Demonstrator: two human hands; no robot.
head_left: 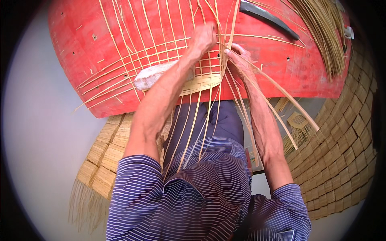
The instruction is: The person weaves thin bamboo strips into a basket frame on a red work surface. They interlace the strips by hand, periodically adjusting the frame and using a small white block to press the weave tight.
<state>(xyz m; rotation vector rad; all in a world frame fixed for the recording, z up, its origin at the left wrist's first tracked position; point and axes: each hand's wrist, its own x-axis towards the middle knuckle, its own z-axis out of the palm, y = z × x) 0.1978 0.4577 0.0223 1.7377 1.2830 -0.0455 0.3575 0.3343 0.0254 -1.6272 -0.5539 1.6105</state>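
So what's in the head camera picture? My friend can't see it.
A person's left hand and right hand work on pale strips crossed into a grid over a red board. A whitish block lies on the strips, with a dark curved object farther right.

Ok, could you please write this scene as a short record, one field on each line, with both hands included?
Surface: red board
Work: open grid of pale strips lying on the board
Left hand: at the strips, blurred; grip unclear
Right hand: thumb near where several strips gather; grip unclear
On the grid: whitish block, partly hidden by the left forearm
Upper right: curved black tool and bundle of thin sticks
Right side: large woven mat
Clothing: striped shirt, dark trousers
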